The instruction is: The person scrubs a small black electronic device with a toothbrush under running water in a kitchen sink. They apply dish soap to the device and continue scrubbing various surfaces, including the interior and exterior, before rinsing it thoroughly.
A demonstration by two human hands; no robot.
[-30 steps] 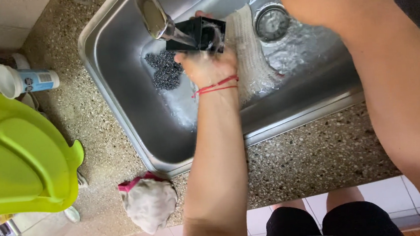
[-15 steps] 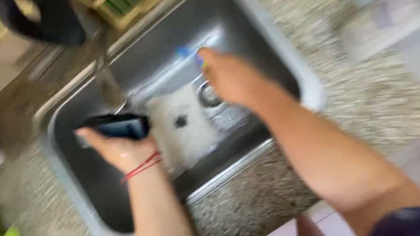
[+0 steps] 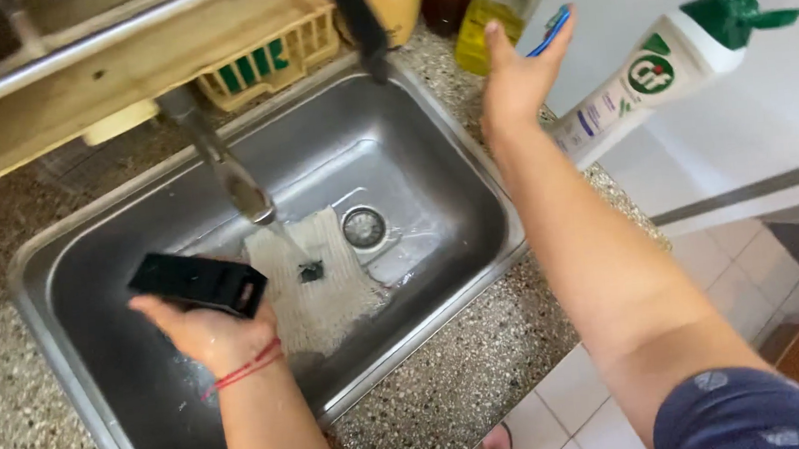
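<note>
Right hand (image 3: 513,78) out of sink (image 3: 116,247) now, up at upper right, pinching blue item (image 3: 550,30) near white bottle (image 3: 667,66). Left hand (image 3: 208,330) holds black tray (image 3: 197,283) lower left, off tap (image 3: 224,167). I read: rinsing paused, fetching cleaner.

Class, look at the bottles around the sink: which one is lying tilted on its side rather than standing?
The white bottle with the green cap, right of the sink. It leans sideways beside the right hand, while the yellow bottle behind the sink stands upright.
</note>
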